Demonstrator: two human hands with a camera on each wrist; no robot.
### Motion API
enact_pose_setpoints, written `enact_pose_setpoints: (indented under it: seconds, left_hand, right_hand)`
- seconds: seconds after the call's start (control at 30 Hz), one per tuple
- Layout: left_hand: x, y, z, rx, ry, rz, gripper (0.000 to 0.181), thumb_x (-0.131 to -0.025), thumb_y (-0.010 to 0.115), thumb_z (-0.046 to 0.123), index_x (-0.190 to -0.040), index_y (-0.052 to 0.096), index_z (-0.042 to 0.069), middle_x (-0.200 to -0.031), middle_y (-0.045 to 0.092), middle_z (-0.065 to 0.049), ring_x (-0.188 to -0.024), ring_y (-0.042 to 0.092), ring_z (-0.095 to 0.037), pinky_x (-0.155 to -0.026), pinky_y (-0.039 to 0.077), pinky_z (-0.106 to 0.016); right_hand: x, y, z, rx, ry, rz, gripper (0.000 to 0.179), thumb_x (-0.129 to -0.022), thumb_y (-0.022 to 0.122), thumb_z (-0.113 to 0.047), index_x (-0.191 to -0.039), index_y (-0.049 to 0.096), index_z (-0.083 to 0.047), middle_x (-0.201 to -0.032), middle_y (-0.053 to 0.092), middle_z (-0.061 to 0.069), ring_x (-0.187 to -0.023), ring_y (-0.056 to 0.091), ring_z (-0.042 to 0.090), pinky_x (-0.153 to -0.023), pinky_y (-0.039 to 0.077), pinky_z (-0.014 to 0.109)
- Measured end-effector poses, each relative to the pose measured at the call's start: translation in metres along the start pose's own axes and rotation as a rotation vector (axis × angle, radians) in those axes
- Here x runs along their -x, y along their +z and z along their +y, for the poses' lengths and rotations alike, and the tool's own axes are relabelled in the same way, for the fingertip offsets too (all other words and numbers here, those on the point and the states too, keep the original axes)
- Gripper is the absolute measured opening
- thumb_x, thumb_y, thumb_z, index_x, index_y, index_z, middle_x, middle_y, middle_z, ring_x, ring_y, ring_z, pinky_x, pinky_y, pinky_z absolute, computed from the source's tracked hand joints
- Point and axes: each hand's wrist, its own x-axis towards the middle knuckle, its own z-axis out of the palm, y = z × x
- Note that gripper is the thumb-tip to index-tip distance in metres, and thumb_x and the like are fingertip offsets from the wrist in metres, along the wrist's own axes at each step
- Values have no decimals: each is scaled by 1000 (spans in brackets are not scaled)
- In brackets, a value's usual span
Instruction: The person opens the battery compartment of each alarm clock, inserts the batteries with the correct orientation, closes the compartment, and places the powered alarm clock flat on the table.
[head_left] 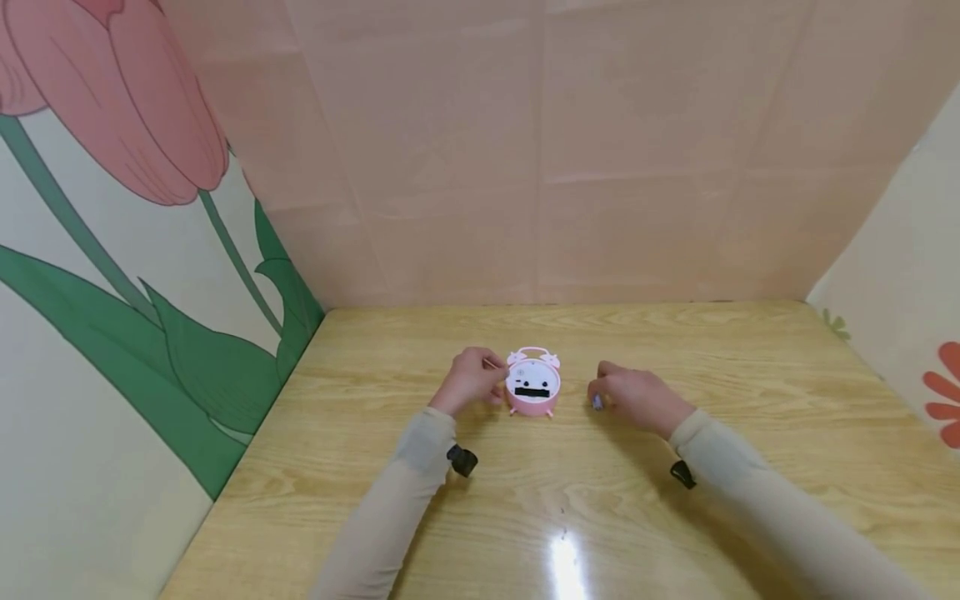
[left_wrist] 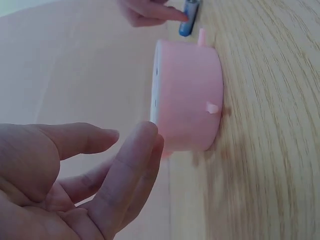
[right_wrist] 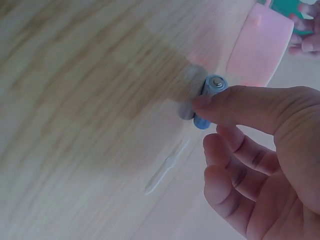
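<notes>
Right hand [head_left: 633,398] pinches the blue cylindrical battery [right_wrist: 212,100], thumb [right_wrist: 245,104] across it, near the pale wood-grained tabletop [head_left: 637,533], right of the round pink alarm clock [head_left: 533,377]; left hand [head_left: 474,379] — fingers parted, holding nothing — beside that clock. Best pinch mid-barrel, ends clear; long axis lies roughly level, silver end [right_wrist: 217,82] facing the right-wrist view.

Wood-grain counter [head_left: 255,533], glare patch [head_left: 567,567] toward bottom of head view. Creased pinkish-brown sheet [head_left: 600,125] behind. Left wall [head_left: 45,483]: pink tulips [head_left: 165,100], green leaves [head_left: 217,333]. Right wall [head_left: 900,250]: pale, red flower [head_left: 947,388] low down.
</notes>
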Motion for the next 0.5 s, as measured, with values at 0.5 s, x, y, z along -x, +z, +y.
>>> enact_pose_setpoints:
  seconds: [0.5]
  left_hand:
    - [5,3,5,-72,-16,-52,20,-93,59,-4,-112,66,-9,-96,67,-21,-76,71,-32,-64,61,-31]
  right_hand:
    - [-5,0,-6,33,-32,-16,12,-82,80,-7,-78,73,-14,-79,52,-5,-63,49,6,-54,48,27]
